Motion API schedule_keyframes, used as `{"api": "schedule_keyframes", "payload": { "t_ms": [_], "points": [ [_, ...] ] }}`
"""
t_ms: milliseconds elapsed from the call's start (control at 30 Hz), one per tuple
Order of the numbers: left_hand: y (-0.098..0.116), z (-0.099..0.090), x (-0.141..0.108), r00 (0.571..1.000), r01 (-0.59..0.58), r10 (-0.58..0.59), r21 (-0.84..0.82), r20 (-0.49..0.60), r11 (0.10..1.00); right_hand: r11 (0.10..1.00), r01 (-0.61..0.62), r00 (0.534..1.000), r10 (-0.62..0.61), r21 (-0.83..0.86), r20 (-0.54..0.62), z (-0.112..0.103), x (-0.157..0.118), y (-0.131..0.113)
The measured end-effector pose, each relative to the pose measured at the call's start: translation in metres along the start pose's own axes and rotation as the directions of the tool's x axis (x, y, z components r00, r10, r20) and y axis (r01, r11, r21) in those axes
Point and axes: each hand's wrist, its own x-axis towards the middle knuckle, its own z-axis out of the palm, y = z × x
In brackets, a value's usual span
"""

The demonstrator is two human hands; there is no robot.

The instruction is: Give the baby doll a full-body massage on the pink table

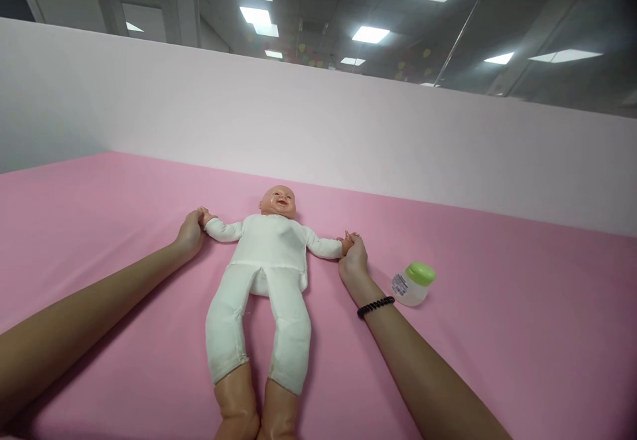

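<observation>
The left hand (190, 234) closes around one small hand of the baby doll (263, 274), and the right hand (354, 259) closes around the other — the doll lies face up between the two grips, arms spread, on the pink sheet (99, 227). Just outside the right wrist lies a green-capped bottle (413, 284) — apart from the hand, tipped on its side.
</observation>
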Motion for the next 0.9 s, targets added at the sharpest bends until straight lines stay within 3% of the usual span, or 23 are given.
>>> {"api": "schedule_keyframes", "payload": {
  "t_ms": [267, 433, 633, 900],
  "points": [
    [-0.002, -0.002, 0.003, 0.999, -0.030, 0.029, 0.031, 0.029, 0.999, 0.992, 0.037, 0.999, -0.034, -0.120, 0.022, -0.001, 0.004, 0.002],
    [-0.005, -0.005, 0.005, 0.996, -0.083, 0.080, 0.077, 0.041, 0.994, 0.997, 0.024, 1.000, -0.023, -0.069, 0.016, -0.003, 0.002, 0.001],
    [-0.010, -0.010, 0.012, 0.990, -0.128, 0.132, 0.083, -0.049, 0.988, 0.991, 0.074, 0.995, -0.067, -0.111, 0.068, -0.003, -0.002, 0.000],
    [-0.007, -0.017, 0.010, 0.957, -0.253, 0.270, 0.149, -0.109, 0.956, 0.966, 0.238, 0.967, -0.226, -0.102, 0.119, -0.006, 0.001, 0.006]
  ]
}}
